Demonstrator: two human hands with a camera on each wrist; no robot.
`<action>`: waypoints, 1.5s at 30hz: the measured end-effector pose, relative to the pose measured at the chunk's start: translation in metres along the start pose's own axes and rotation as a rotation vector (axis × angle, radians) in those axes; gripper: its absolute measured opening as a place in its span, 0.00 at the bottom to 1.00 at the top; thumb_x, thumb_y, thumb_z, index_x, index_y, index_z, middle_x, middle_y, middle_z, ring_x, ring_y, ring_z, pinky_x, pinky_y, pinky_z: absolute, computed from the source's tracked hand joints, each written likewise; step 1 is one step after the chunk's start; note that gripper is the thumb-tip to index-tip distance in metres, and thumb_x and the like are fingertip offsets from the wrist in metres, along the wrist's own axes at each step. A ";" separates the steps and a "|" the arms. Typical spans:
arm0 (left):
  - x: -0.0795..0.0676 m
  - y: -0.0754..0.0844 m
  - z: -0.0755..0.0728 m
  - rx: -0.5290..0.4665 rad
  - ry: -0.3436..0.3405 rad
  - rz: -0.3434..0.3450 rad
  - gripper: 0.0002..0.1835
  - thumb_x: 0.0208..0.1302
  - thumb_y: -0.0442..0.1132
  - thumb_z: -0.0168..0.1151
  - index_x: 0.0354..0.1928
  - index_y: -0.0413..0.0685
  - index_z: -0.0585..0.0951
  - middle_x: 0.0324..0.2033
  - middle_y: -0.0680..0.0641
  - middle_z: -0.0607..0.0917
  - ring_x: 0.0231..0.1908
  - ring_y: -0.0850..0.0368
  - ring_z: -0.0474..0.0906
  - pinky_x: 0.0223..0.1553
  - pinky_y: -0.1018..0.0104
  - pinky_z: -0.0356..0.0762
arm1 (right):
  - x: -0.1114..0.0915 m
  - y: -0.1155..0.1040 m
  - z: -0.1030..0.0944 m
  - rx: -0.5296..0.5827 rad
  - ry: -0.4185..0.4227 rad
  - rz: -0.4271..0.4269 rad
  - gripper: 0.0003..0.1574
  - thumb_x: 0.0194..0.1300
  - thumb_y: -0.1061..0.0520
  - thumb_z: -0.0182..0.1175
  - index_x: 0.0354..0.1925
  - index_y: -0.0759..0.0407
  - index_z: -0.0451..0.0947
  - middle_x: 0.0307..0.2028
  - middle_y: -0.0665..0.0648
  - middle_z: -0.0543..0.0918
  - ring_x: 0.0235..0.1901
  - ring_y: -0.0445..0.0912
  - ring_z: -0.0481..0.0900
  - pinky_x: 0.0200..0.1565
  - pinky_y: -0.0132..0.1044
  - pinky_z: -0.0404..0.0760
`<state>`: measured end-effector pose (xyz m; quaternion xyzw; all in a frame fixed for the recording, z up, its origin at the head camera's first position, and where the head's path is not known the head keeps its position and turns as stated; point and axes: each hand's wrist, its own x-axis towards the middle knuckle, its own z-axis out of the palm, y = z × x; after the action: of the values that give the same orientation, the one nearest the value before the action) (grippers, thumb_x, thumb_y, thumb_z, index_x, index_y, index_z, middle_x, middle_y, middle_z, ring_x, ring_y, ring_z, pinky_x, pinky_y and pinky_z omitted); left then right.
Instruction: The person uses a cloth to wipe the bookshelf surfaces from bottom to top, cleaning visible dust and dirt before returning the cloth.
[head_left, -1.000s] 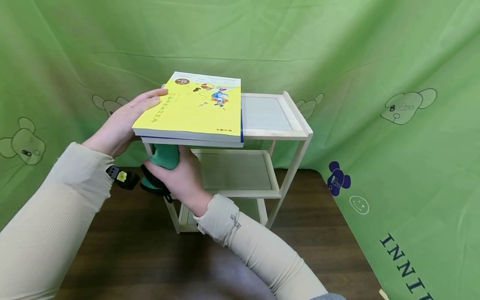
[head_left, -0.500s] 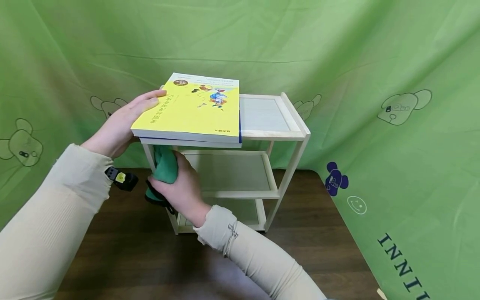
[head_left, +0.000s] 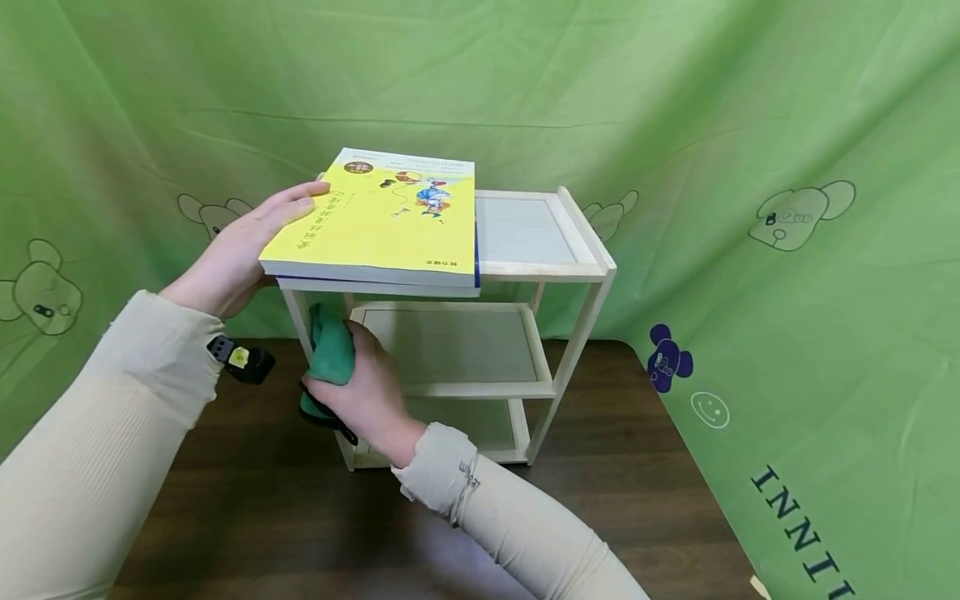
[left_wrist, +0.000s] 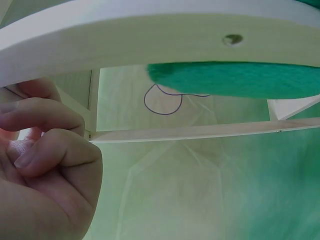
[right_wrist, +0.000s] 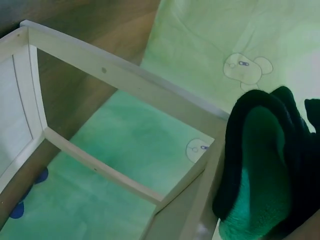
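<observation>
A stack of books [head_left: 382, 225], yellow-covered on top with a blue-edged one beneath, lies on the left part of a pale wooden shelf rack's top tier [head_left: 534, 229]. My left hand [head_left: 251, 246] holds the stack's left edge, thumb and forefinger at the yellow cover; its other fingers [left_wrist: 60, 150] are curled in the left wrist view. Below the books, my right hand [head_left: 367, 383] grips a green fuzzy cloth [head_left: 332, 350] with black edging beside the rack's left front leg. The right wrist view shows the cloth's folded end [right_wrist: 262, 170] close to the wooden frame.
The rack has a middle tier [head_left: 457, 342] and a bottom tier [head_left: 480, 425] below the top one. A green curtain [head_left: 525, 75] with printed cartoon animals hangs behind and to the right. Dark wooden floor [head_left: 615, 467] surrounds the rack.
My right hand has moved slightly down and right with the green cloth, along the left front leg. My left hand stays at the books; the whole view has shifted slightly.
</observation>
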<state>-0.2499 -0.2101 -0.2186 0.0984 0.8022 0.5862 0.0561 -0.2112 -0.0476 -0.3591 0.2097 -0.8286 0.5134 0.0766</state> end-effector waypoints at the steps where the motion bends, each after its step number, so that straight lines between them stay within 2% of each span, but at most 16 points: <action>1: 0.000 0.000 0.000 0.000 -0.001 0.001 0.30 0.73 0.64 0.45 0.74 0.79 0.57 0.55 0.62 0.76 0.36 0.67 0.81 0.37 0.66 0.77 | 0.000 0.001 -0.001 0.005 -0.012 0.012 0.39 0.55 0.52 0.71 0.63 0.54 0.68 0.53 0.52 0.80 0.46 0.42 0.78 0.49 0.31 0.77; 7: 0.000 0.000 -0.001 0.028 0.001 -0.007 0.30 0.72 0.66 0.44 0.74 0.80 0.56 0.56 0.62 0.75 0.37 0.68 0.81 0.40 0.66 0.77 | -0.002 0.006 -0.007 0.025 -0.066 0.060 0.42 0.55 0.51 0.72 0.65 0.50 0.68 0.54 0.50 0.79 0.47 0.40 0.76 0.51 0.32 0.77; 17: 0.000 0.000 -0.001 0.027 -0.005 -0.006 0.30 0.72 0.66 0.44 0.74 0.81 0.56 0.57 0.62 0.74 0.37 0.67 0.81 0.40 0.66 0.77 | -0.011 0.009 -0.025 0.006 -0.109 0.032 0.41 0.56 0.49 0.71 0.65 0.47 0.67 0.50 0.47 0.79 0.44 0.40 0.76 0.47 0.32 0.77; 23: -0.001 0.001 -0.001 0.026 -0.004 0.000 0.30 0.72 0.65 0.45 0.74 0.80 0.56 0.55 0.63 0.76 0.37 0.67 0.81 0.39 0.66 0.77 | -0.017 0.013 -0.039 -0.028 -0.121 -0.013 0.35 0.57 0.51 0.70 0.61 0.46 0.70 0.46 0.47 0.79 0.42 0.40 0.77 0.44 0.32 0.78; 31: -0.001 -0.002 -0.002 0.030 0.000 -0.007 0.31 0.72 0.66 0.45 0.74 0.80 0.56 0.54 0.64 0.77 0.36 0.67 0.81 0.38 0.67 0.77 | -0.032 0.017 -0.056 -0.130 -0.119 -0.017 0.37 0.56 0.50 0.69 0.63 0.47 0.70 0.49 0.48 0.81 0.44 0.42 0.78 0.44 0.33 0.78; 38: 0.001 -0.003 -0.003 0.044 -0.004 -0.011 0.31 0.72 0.67 0.44 0.74 0.81 0.55 0.56 0.63 0.74 0.36 0.66 0.81 0.39 0.67 0.77 | -0.052 0.028 -0.069 -0.118 -0.101 0.007 0.41 0.54 0.50 0.72 0.65 0.50 0.70 0.52 0.51 0.82 0.47 0.46 0.79 0.47 0.38 0.79; 45: 0.001 -0.002 -0.001 0.041 0.000 -0.010 0.31 0.72 0.67 0.43 0.75 0.80 0.55 0.49 0.65 0.80 0.35 0.66 0.81 0.38 0.66 0.77 | -0.069 0.042 -0.081 -0.072 -0.071 0.008 0.43 0.52 0.52 0.73 0.65 0.53 0.71 0.54 0.53 0.82 0.49 0.48 0.79 0.50 0.42 0.78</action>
<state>-0.2510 -0.2120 -0.2204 0.0958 0.8144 0.5694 0.0571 -0.1741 0.0588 -0.3792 0.2215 -0.8497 0.4757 0.0524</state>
